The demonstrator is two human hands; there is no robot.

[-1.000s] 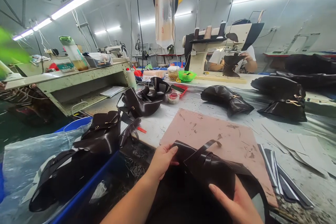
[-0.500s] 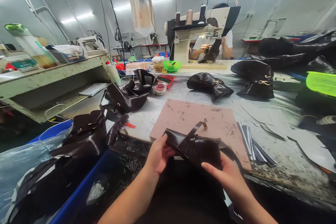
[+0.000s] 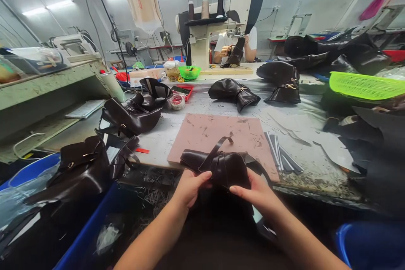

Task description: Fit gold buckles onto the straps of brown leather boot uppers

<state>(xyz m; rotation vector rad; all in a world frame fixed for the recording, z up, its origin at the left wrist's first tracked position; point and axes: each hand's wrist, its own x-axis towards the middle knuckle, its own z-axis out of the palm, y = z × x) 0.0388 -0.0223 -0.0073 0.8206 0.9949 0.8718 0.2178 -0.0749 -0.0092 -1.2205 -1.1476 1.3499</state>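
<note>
A dark brown leather boot upper with a loose strap sticking up is held over the near edge of a pink board. My left hand grips its lower left edge, thumb on top near the strap's base. On the right side, my right hand pinches the upper, with the thumb lying on the leather and the other fingers hidden behind it. Striped grey and white strips lie just right of the board.
More boot uppers rest on the table, at left and beyond the board. A blue bin with uppers stands at my left. Across the table, a person's hand works at a sewing machine. A green basket is at right.
The view has swung to the right. My left hand has slid from the upper's left end toward its middle, thumb now near the strap's base. My right hand keeps its hold.
</note>
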